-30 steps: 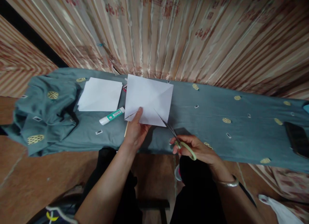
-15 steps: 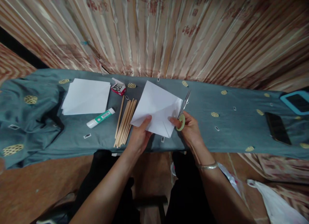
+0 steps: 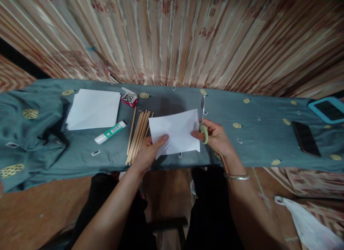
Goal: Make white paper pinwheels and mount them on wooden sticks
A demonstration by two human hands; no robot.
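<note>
A sheet of white paper (image 3: 176, 126) is held level above the cloth, between my two hands. My left hand (image 3: 147, 151) pinches its lower left part, thumb on top and fingers underneath. On the other side, my right hand (image 3: 215, 137) is closed around a pair of scissors (image 3: 204, 133) with pale green handles, the blades pointing away from me. Its thumb also rests on the right edge of the paper. Light wooden sticks (image 3: 138, 135) lie in a bundle by my left hand, some partly behind the paper.
Left of the sticks are a glue stick (image 3: 110, 132), a stack of white paper (image 3: 94, 108) and a small opened red box (image 3: 129, 98) of metal pieces. A black phone (image 3: 305, 138) and a blue-framed device (image 3: 329, 110) lie far right on the green cloth (image 3: 258, 135). A curtain hangs behind.
The paper has been turned, from a slanted position to nearly square with the table edge, and its far corner has come down. The scissors now point straighter away from me.
</note>
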